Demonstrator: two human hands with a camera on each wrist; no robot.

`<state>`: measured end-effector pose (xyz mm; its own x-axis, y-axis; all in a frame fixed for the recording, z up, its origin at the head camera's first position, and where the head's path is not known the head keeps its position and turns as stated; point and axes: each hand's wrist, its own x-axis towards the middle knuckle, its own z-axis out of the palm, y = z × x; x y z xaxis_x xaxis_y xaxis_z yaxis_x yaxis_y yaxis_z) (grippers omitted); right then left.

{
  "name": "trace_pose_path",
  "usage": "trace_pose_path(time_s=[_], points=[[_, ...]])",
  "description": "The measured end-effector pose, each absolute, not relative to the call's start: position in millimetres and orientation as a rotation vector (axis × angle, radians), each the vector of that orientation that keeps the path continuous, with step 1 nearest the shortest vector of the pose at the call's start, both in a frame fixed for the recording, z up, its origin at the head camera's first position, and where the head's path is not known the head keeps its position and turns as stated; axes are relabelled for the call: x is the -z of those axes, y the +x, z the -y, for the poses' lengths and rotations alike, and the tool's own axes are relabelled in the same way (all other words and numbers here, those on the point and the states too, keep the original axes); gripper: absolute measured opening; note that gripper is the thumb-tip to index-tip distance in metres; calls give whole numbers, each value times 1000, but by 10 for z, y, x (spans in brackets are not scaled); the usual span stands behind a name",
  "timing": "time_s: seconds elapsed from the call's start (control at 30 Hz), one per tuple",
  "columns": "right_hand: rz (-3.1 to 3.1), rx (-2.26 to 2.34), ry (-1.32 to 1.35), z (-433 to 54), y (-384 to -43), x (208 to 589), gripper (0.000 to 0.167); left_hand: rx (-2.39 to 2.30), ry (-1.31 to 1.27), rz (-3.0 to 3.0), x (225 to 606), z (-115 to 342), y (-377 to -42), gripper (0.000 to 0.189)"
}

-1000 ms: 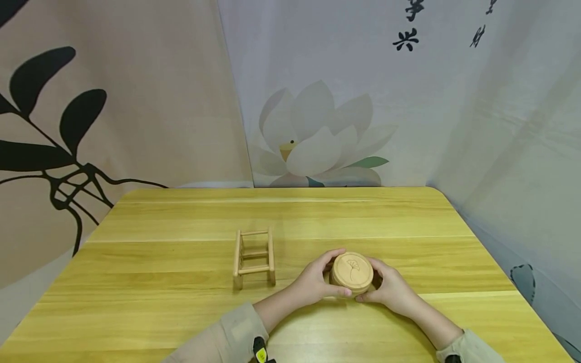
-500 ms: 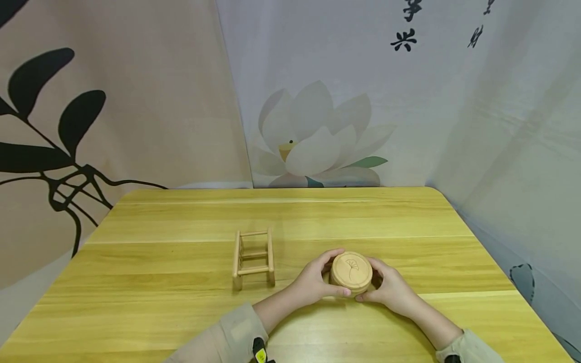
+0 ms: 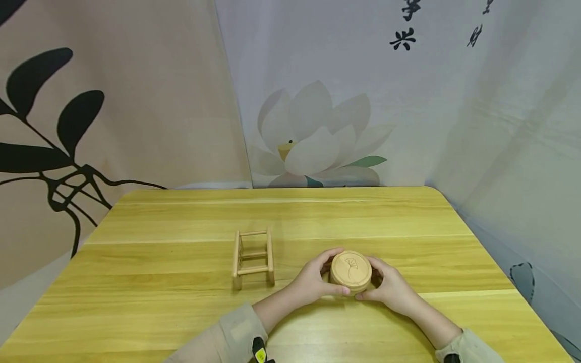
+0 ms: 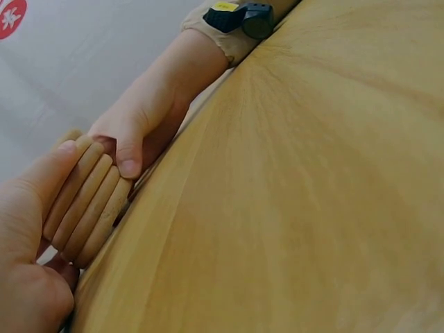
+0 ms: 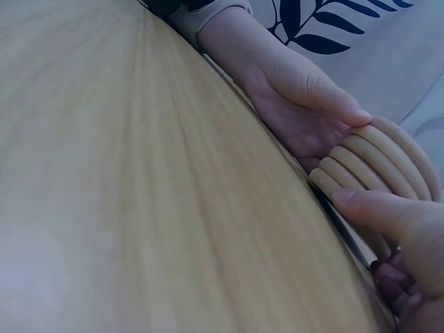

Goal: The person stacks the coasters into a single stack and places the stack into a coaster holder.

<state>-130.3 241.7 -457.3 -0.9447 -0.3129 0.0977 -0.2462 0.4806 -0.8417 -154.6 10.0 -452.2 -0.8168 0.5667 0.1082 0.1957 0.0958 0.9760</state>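
Note:
Several round wooden coasters (image 3: pixel 351 270) form a stack on the right half of the table, a ginkgo leaf engraved on the top one. My left hand (image 3: pixel 314 280) grips the stack from the left, fingers curling behind and thumb across the front. From the right, my right hand (image 3: pixel 394 288) holds the same stack, its thumb low at the front. In the left wrist view the stacked coaster edges (image 4: pixel 87 201) show between both hands, close to the tabletop. The right wrist view shows these layered edges (image 5: pixel 371 166) fanned slightly, with a thumb on either side.
A small wooden rack (image 3: pixel 254 270) with upright posts and crossbars stands left of the hands. The wood-grain table (image 3: pixel 159 297) reaches back to a printed fabric backdrop (image 3: pixel 181 101) with leaves and a lotus.

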Motion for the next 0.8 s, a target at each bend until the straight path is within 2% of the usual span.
trace_pose_path(time_s=[0.3,0.8], points=[[-2640,1500,-521,-2418,-1306,4555,87,-1814,738,-2054,4507,-101,-1548,85],[-2343,1784,-616,-2421,-1327,4581,84,-1889,638,-1981,4488,-124,-1543,85]])
